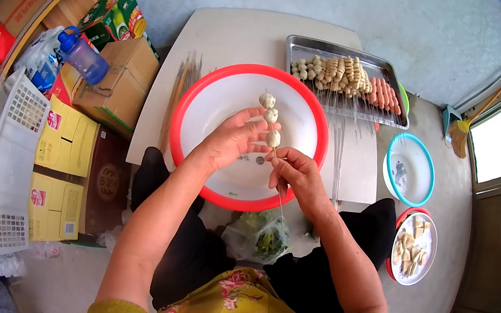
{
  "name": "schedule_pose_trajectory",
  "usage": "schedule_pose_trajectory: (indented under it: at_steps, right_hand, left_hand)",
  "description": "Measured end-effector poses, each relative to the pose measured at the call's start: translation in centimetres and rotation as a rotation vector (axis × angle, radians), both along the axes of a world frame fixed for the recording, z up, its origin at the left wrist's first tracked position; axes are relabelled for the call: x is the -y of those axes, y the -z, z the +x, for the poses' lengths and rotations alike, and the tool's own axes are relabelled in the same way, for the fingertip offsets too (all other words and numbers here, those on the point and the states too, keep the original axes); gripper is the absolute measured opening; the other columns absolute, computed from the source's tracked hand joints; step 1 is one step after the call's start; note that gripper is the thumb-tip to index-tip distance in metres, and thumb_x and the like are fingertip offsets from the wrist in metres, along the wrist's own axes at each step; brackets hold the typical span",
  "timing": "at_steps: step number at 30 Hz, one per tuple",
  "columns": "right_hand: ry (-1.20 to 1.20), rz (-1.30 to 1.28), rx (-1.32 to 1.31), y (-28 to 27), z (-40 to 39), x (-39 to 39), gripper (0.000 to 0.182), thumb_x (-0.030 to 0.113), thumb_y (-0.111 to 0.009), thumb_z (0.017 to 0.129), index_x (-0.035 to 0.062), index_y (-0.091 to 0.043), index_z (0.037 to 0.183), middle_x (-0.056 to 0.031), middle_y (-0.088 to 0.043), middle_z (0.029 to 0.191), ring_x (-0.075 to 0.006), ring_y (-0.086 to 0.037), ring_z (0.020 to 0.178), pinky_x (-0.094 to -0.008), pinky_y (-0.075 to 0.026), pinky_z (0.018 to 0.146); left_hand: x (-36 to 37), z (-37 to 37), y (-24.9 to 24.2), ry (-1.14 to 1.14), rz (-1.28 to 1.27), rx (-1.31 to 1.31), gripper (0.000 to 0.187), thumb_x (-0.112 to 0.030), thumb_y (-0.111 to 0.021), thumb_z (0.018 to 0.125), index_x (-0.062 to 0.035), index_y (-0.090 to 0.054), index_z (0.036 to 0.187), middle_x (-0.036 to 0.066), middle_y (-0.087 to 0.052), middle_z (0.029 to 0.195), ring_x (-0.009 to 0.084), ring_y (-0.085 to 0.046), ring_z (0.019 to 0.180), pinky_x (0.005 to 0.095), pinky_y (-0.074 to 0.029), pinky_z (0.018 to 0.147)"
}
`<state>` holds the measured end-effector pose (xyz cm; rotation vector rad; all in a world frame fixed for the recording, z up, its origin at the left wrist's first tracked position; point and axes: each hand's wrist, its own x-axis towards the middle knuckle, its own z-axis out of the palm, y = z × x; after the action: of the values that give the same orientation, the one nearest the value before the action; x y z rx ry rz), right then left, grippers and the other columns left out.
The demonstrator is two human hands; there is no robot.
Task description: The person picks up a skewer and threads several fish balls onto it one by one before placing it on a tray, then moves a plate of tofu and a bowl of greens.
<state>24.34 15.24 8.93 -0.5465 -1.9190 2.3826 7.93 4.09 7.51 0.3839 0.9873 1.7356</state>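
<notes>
A thin metal skewer carries three pale speckled balls, the top ball sitting close to its tip. My right hand pinches the skewer just below the lowest ball. My left hand is beside the balls, its fingers stretched and apart behind them; whether they touch cannot be made out. Both hands are over a large white basin with a red rim. A few small bits lie on the basin's bottom.
On the table, a metal tray holds rows of filled skewers; bare skewers lie beside the basin. A blue-rimmed basin and a plate of cut pieces are at right. Bagged greens sit between the knees. Boxes stand left.
</notes>
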Motion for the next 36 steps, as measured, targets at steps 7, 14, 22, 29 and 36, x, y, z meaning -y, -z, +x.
schedule_pose_trajectory:
  at_steps: [7, 14, 22, 29, 36]
  right_hand:
    - [0.05, -0.017, 0.005, 0.4, -0.2, 0.2, 0.017, 0.017, -0.049, 0.096, 0.0034, -0.058, 0.1, -0.0037, -0.058, 0.064, -0.0072, -0.049, 0.048, -0.0187, -0.039, 0.047]
    - [0.025, 0.013, 0.019, 0.1, -0.1, 0.2, 0.016, 0.016, -0.048, 0.096, 0.0043, -0.058, 0.099, -0.004, -0.058, 0.063, -0.007, -0.048, 0.047, -0.0188, -0.038, 0.047]
    - [0.006, 0.037, 0.01, 0.4, 0.1, 0.3, 0.014, 0.014, -0.047, 0.096, 0.0041, -0.056, 0.096, -0.0046, -0.059, 0.064, -0.0075, -0.049, 0.046, -0.0189, -0.039, 0.047]
    - [0.009, -0.001, -0.006, 1.3, 0.1, 0.2, 0.015, 0.016, -0.05, 0.094, 0.0033, -0.056, 0.098, -0.0049, -0.058, 0.062, -0.0076, -0.046, 0.045, -0.0206, -0.037, 0.044]
    - [-0.011, 0.085, 0.034, 1.2, 0.1, 0.5, 0.014, 0.015, -0.051, 0.094, 0.0038, -0.056, 0.099, -0.0036, -0.058, 0.062, -0.0069, -0.046, 0.045, -0.02, -0.036, 0.044]
  left_hand:
    - [-0.5, 0.3, 0.8, 0.164, -0.043, -0.075, 0.047, -0.012, -0.067, 0.084, -0.0076, -0.046, 0.126, 0.013, -0.061, 0.104, 0.0179, -0.06, 0.093, 0.0301, -0.05, 0.081]
    - [-0.5, 0.2, 0.1, 0.105, -0.016, -0.08, 0.048, -0.011, -0.067, 0.084, -0.006, -0.045, 0.127, 0.012, -0.061, 0.103, 0.0173, -0.06, 0.089, 0.0302, -0.049, 0.077]
    - [-0.5, 0.4, 0.0, 0.121, -0.014, -0.126, 0.056, -0.011, -0.067, 0.083, -0.0012, -0.04, 0.13, 0.012, -0.059, 0.105, 0.019, -0.06, 0.094, 0.0323, -0.048, 0.085]
    - [-0.6, 0.2, -0.5, 0.116, -0.11, -0.411, 0.052, -0.014, -0.065, 0.085, -0.0013, -0.041, 0.13, 0.011, -0.059, 0.107, 0.0192, -0.06, 0.096, 0.0345, -0.048, 0.089]
    - [-0.5, 0.4, 0.0, 0.014, 0.025, -0.109, 0.043, -0.025, -0.061, 0.09, -0.0007, -0.049, 0.124, 0.011, -0.061, 0.106, 0.0197, -0.06, 0.098, 0.0342, -0.048, 0.088]
